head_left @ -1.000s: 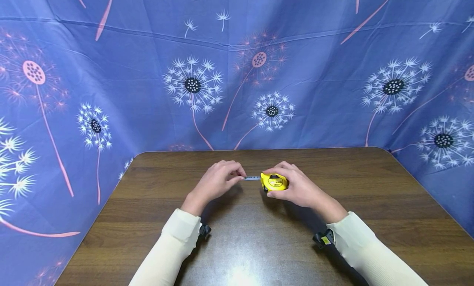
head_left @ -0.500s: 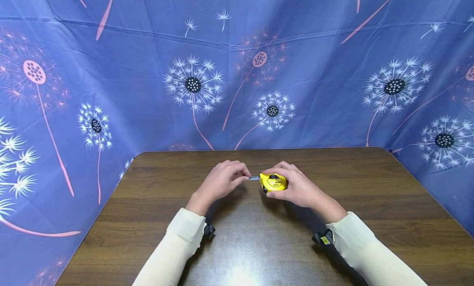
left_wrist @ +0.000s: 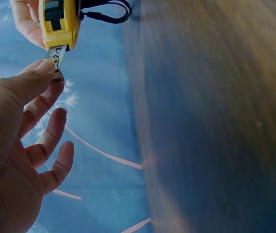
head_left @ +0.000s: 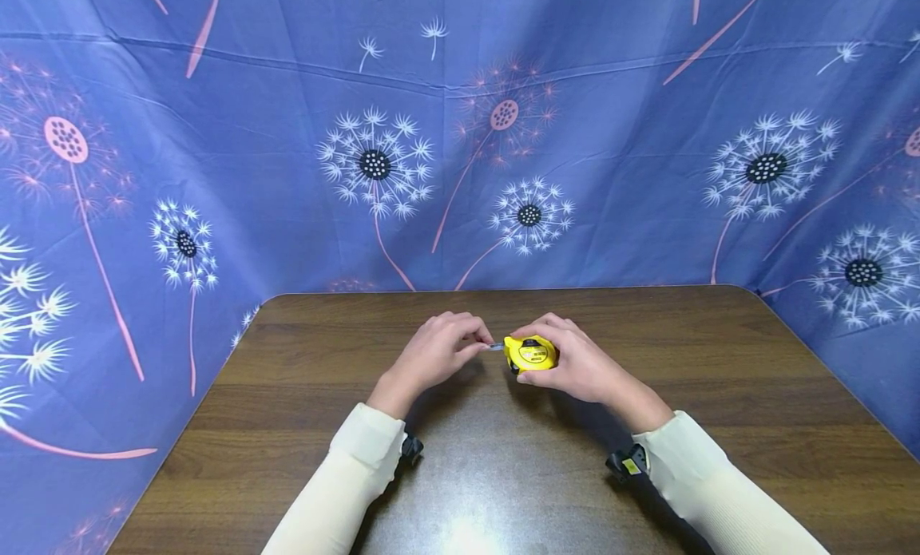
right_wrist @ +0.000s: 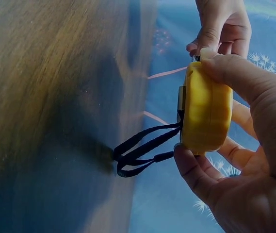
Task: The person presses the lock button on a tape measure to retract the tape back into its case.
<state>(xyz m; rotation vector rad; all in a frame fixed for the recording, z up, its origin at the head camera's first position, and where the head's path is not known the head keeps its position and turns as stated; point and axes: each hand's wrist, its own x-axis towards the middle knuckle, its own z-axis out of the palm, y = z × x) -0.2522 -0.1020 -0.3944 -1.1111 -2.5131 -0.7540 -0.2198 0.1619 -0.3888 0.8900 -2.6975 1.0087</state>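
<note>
A yellow tape measure (head_left: 532,354) with black parts is gripped by my right hand (head_left: 575,363), above the table. Its case sits between thumb and fingers, as the right wrist view shows. A short length of silver blade (left_wrist: 56,54) sticks out of the case toward the left. My left hand (head_left: 437,351) pinches the blade's end between thumb and forefinger, close to the case. In the left wrist view the other left fingers (left_wrist: 55,128) are loosely bent and hold nothing. From the case hangs a black wrist strap (right_wrist: 145,145).
Under both hands lies a brown wood-grain table (head_left: 474,467) with a bright glare patch near its front. A blue cloth (head_left: 460,180) printed with dandelions hangs behind the table and along its sides. Each wrist carries a small black camera.
My left hand has moved right toward the tape measure, still pinching the blade's end. The exposed blade has become shorter. My right hand and the case have stayed nearly still.
</note>
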